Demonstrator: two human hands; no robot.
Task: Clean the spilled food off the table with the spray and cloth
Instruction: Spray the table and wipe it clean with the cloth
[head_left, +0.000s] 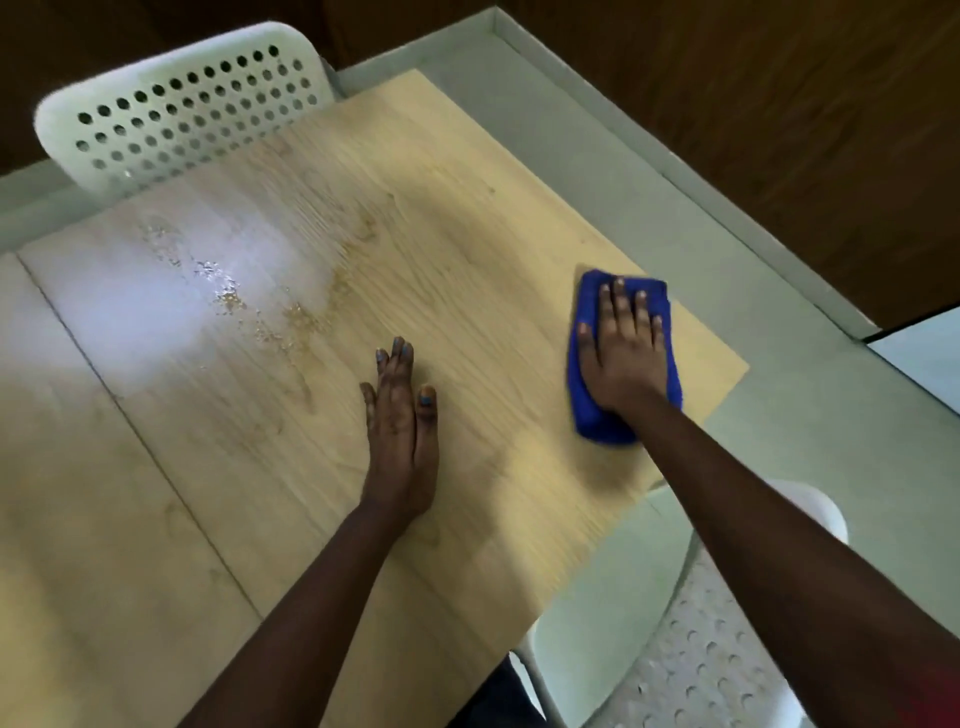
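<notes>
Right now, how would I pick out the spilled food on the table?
On the light wooden table, look toward the far left, just in front of the white perforated chair back. The spilled food is a scatter of small tan crumbs in a wet, glaring patch, away from the flat left hand and blue folded cloth.

Pale matt wood-grain table (467, 260), fuzzy blue cloth (587, 410), perforated white plastic chair (182, 114).

text: none readable; labels: none; brands: none; numbers: none; signs: none
</notes>
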